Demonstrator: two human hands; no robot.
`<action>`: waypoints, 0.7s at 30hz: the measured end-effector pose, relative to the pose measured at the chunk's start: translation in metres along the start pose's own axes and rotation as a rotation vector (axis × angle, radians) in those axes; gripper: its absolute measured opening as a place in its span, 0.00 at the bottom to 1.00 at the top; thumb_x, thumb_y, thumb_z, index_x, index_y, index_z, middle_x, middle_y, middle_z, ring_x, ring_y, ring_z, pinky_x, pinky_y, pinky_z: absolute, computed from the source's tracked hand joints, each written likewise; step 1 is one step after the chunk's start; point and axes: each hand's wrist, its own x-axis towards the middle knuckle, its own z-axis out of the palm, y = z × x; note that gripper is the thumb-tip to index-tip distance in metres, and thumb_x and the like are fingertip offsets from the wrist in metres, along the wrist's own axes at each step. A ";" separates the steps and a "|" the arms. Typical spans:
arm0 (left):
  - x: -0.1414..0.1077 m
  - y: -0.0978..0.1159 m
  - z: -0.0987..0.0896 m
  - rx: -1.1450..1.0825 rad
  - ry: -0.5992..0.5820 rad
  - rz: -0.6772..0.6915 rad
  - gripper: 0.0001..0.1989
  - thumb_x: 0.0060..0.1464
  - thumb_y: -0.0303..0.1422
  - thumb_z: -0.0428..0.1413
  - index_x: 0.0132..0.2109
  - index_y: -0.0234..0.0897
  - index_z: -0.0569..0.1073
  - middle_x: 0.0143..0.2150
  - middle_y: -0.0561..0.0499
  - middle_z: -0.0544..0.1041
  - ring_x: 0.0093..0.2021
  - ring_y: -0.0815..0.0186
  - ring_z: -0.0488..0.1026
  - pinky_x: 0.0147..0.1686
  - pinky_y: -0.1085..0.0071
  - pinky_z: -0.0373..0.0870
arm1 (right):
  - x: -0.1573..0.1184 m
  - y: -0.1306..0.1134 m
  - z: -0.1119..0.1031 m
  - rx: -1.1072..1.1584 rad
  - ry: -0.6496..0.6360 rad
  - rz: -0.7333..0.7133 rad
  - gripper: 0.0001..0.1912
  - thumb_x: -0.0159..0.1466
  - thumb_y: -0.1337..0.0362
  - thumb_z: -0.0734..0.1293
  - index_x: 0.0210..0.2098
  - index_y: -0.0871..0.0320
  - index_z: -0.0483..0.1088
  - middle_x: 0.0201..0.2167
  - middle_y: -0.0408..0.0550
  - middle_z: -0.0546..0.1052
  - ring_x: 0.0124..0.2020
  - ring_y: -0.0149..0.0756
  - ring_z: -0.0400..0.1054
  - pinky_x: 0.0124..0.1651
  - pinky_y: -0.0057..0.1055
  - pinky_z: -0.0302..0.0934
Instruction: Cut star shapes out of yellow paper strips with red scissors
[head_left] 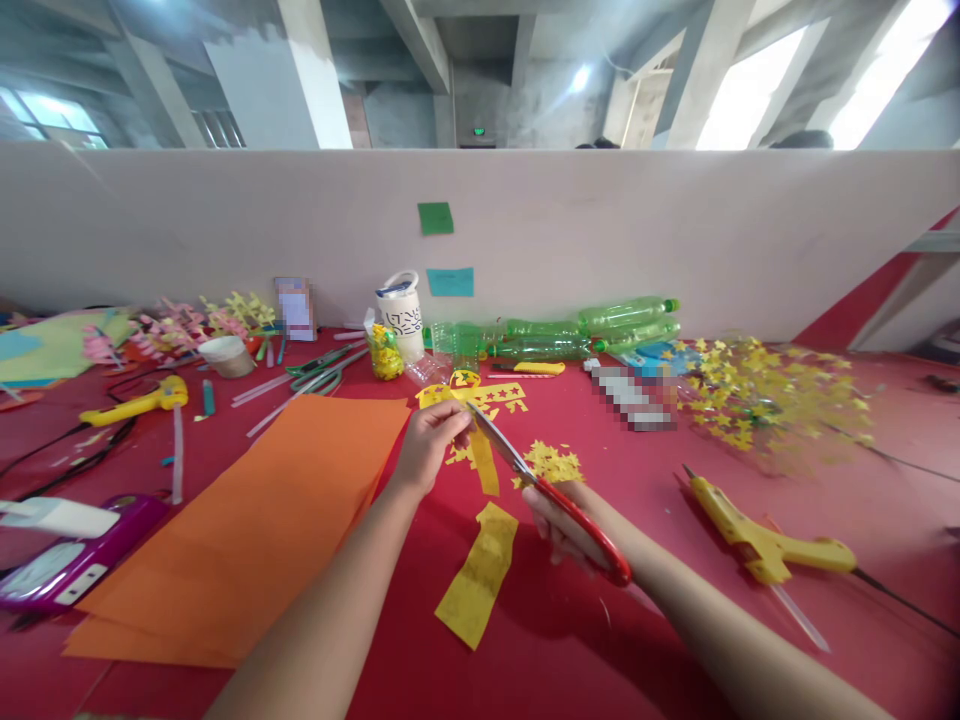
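Apparently snipping: gripping red-handled scissors [566,510] with right hand [553,528], left hand [435,440] pinched beside tips, contents hard to tell. Next, likely needing a steady pinch before closing blades [499,437].

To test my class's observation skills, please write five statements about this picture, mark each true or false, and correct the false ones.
1. The right hand holds red-handled scissors. True.
2. The orange sheets lie on the picture's right side. False: the orange sheets lie on its left.
3. The green note is above the blue note. True.
4. The rightmost glue gun is purple. False: the glue gun is yellow.
5. Small yellow stars lie piled beyond the right hand. True.
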 end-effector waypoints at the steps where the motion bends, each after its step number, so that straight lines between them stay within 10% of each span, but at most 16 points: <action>1: 0.000 0.000 0.000 -0.007 0.003 -0.003 0.09 0.50 0.35 0.57 0.25 0.36 0.72 0.21 0.55 0.68 0.22 0.72 0.64 0.24 0.75 0.60 | 0.000 0.000 0.000 -0.008 0.005 0.012 0.27 0.58 0.41 0.64 0.20 0.58 0.61 0.08 0.36 0.61 0.08 0.24 0.55 0.11 0.21 0.48; 16: -0.017 -0.008 0.032 -0.212 -0.172 -0.267 0.08 0.50 0.35 0.59 0.31 0.33 0.77 0.24 0.50 0.74 0.24 0.70 0.68 0.27 0.73 0.64 | 0.006 0.002 -0.002 0.106 0.273 -0.109 0.16 0.57 0.53 0.67 0.23 0.57 0.62 0.11 0.35 0.64 0.08 0.23 0.54 0.11 0.20 0.47; 21: -0.017 -0.007 0.033 0.037 -0.249 -0.142 0.09 0.56 0.36 0.53 0.31 0.35 0.73 0.29 0.51 0.71 0.29 0.68 0.68 0.30 0.71 0.64 | 0.008 0.003 -0.005 0.181 0.391 -0.130 0.13 0.57 0.61 0.65 0.20 0.56 0.59 0.08 0.33 0.60 0.08 0.25 0.55 0.11 0.21 0.48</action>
